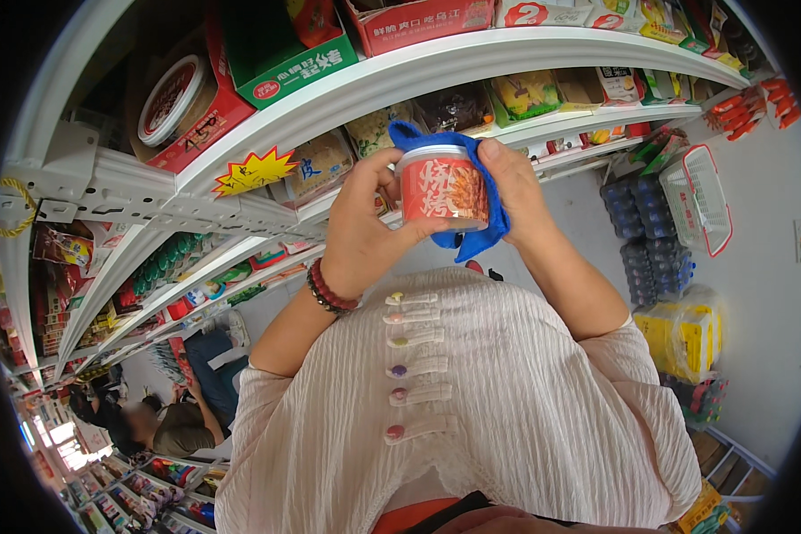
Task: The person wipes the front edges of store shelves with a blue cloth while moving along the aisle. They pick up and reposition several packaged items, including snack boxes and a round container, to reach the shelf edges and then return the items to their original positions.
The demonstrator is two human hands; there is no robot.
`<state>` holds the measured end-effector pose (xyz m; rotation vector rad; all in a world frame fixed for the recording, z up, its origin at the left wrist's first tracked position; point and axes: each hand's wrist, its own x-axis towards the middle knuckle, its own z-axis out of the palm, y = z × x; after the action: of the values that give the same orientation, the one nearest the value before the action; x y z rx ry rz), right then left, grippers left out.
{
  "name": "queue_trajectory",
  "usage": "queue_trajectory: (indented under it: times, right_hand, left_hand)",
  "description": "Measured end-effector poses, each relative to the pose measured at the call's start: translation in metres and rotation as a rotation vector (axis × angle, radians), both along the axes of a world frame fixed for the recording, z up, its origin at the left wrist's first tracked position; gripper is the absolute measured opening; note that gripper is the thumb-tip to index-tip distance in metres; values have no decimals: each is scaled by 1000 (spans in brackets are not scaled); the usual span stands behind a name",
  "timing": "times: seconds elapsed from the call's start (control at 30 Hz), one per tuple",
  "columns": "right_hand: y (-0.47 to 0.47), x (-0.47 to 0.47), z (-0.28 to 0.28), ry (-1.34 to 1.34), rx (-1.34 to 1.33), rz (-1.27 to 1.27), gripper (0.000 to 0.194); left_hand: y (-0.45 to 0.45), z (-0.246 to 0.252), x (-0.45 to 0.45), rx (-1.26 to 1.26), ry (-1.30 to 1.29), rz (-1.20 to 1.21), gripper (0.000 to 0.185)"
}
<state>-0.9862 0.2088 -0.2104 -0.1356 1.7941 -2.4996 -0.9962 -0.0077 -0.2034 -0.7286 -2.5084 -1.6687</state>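
My left hand (374, 220), with beaded bracelets at its wrist, grips a clear plastic tub (444, 190) by its left side and base. The tub has a white lid and a red label with writing and a food picture. My right hand (517, 183) presses a blue cloth (490, 207) against the tub's right side. The cloth also passes behind the lid and hangs below the tub. Some fingers of my right hand are hidden behind the cloth and tub.
White metal shelves (387, 73) with boxed and bagged foods run across the front and left. A white basket (691, 200), dark bottle packs (647, 233) and a yellow wrapped pack (681, 337) stand at right. Another person (180, 427) is at lower left.
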Motion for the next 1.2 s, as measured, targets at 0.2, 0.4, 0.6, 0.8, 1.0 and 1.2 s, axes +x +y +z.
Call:
queue_trajectory:
  times: [0.2, 0.4, 0.6, 0.8, 1.0, 1.2]
  right_hand:
    - [-6, 4, 1, -79, -43, -90, 63]
    - [-19, 9, 5, -265, -207, -136, 72]
    - [-25, 10, 8, -317, -247, -74, 75]
    - [-23, 14, 3, -416, -370, 131, 69]
    - [-25, 19, -9, -464, -425, 173, 71]
    - [-21, 16, -17, -437, -639, 247, 77]
  left_hand:
    - [3, 4, -1, -19, 212, 10, 77]
    - [3, 8, 3, -83, 268, 35, 76]
    - [4, 13, 1, -206, 465, 52, 75]
    - [6, 21, 3, -392, 555, 79, 76]
    - [10, 19, 0, -342, 505, -18, 89]
    - [9, 11, 2, -114, 190, -22, 91]
